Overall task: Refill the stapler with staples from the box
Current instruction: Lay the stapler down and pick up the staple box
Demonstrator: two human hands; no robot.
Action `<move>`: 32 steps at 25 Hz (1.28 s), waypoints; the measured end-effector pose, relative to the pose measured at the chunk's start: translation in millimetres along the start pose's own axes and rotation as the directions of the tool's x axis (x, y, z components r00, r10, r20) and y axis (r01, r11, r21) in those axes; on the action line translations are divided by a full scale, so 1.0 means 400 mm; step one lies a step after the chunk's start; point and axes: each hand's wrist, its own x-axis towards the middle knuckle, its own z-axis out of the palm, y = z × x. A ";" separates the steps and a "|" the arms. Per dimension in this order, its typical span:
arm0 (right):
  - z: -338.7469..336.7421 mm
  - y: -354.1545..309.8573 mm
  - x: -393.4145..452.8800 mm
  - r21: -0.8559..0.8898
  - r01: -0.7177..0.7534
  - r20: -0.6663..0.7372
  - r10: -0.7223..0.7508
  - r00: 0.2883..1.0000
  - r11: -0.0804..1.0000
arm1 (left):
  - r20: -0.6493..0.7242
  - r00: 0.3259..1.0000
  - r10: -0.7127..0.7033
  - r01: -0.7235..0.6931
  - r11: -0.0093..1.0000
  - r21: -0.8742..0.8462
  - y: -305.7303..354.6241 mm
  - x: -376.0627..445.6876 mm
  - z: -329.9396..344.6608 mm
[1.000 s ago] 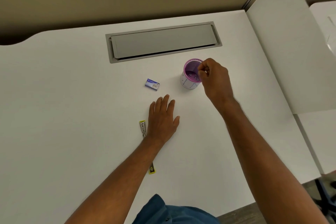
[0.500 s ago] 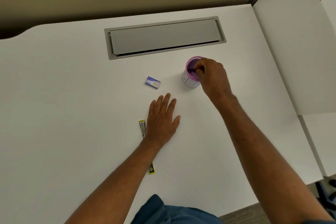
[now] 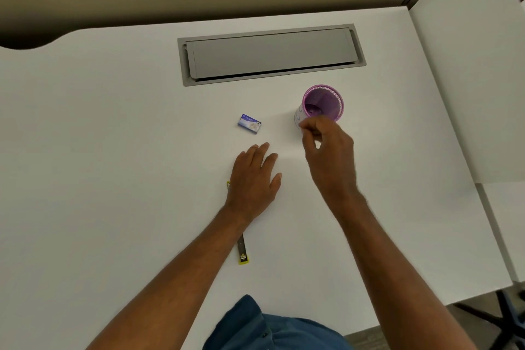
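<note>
A small blue and white staple box (image 3: 249, 123) lies closed on the white desk (image 3: 113, 165). The stapler (image 3: 242, 252) lies opened out flat, a thin metal strip with yellow ends, and most of it is hidden under my left wrist. My left hand (image 3: 254, 179) rests flat on the desk over it, palm down, fingers extended toward the box. My right hand (image 3: 329, 156) hovers just in front of a purple mesh cup (image 3: 338, 99), thumb and forefinger pinched together. Nothing is visible between them.
A grey cable-port cover (image 3: 270, 54) is set into the desk behind the cup. A white side panel (image 3: 468, 79) borders the desk on the right. A dark chair base (image 3: 511, 312) shows past the desk's front right corner.
My right hand has drawn back from the cup's rim toward me, so the cup's opening now shows fully. My left hand has stayed on the stapler.
</note>
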 end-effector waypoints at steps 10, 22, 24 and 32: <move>0.204 0.056 -0.132 -0.027 -0.096 0.281 0.099 0.954 0.995 | -0.221 0.962 -0.158 0.156 0.987 -0.026 -0.247 -0.132 -0.046; 0.337 0.034 -0.001 -0.083 -0.092 0.150 0.103 0.983 0.992 | -0.212 0.963 -0.166 0.190 0.977 0.099 -0.258 -0.140 -0.003; 0.332 0.039 -0.007 -0.062 -0.066 0.136 0.073 0.988 0.996 | -0.214 0.963 -0.163 0.189 0.977 0.103 -0.260 -0.139 -0.001; 0.278 0.059 -0.119 0.137 -0.219 0.168 0.195 0.966 0.966 | -0.191 0.965 -0.178 0.177 0.984 -0.024 -0.249 -0.140 -0.021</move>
